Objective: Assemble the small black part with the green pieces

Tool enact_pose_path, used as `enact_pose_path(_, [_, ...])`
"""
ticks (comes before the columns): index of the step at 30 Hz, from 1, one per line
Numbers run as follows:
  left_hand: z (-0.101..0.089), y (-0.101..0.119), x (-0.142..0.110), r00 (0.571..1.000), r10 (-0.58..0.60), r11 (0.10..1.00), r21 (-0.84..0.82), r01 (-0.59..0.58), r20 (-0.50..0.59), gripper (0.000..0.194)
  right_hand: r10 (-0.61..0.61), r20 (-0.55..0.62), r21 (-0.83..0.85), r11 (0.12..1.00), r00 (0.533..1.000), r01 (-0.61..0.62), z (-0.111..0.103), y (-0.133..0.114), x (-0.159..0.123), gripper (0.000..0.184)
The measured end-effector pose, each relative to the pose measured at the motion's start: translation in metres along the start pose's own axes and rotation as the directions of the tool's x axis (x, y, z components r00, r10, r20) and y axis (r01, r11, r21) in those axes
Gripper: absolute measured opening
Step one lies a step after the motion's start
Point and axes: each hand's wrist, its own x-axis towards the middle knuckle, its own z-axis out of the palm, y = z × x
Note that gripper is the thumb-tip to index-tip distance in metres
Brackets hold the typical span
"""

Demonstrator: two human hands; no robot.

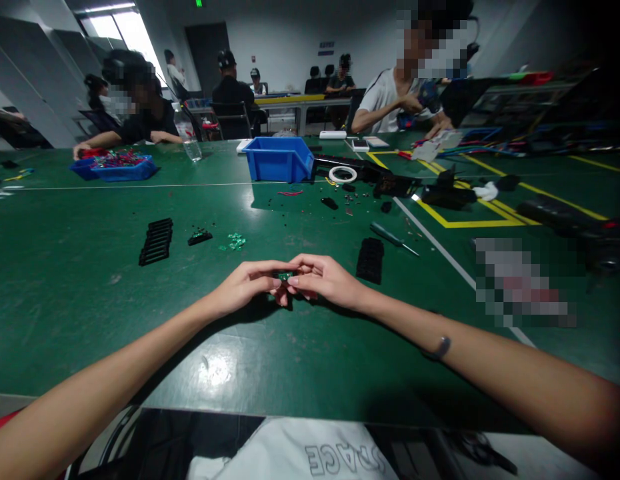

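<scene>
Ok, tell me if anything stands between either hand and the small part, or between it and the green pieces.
Nothing visible before the part: left hand and right hand both hold it. Toward the green pieces, the left hand's own fingers lie across the line; no loose object shows in between.

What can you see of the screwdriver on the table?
The screwdriver lies on its side on the green table, just beyond the black ribbed stack. Its dark teal handle looks like plastic; the thin, bright shaft looks metallic and points right and towards the wearer. The tip's shape is too small to tell. Neither hand touches it.
</scene>
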Motion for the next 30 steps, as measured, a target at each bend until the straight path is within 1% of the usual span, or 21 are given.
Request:
enact_pose_path(12, [0.000,-0.002,0.001,0.999,0.006,1.000,0.021,-0.006,-0.044,0.046,-0.006,-0.016,-0.010,1.000,1.000,0.006,0.000,0.001,0.001,0.033])
enact_pose_path(17, [0.002,0.001,0.001,0.999,0.021,0.998,0.061,-0.018,-0.041,0.040,0.003,-0.034,-0.020,1.000,0.999,-0.004,0.000,0.001,0.000,0.031])
enact_pose_path(21, [0.004,0.002,0.003,0.994,0.075,0.993,0.101,-0.068,-0.075,0.037,-0.020,-0.055,-0.025,1.000,0.998,0.018,-0.002,0.005,0.001,0.029])
enact_pose_path(25, [0.005,-0.002,0.004,0.978,0.150,0.985,0.103,-0.135,-0.146,0.036,-0.029,-0.097,-0.002,1.000,0.995,0.029,-0.003,0.010,0.004,0.031])
enact_pose_path(30, [0.006,-0.003,0.002,0.952,0.222,0.957,0.231,-0.172,-0.209,0.031,-0.020,-0.097,0.034,0.999,0.995,0.024,-0.003,0.012,0.007,0.034])
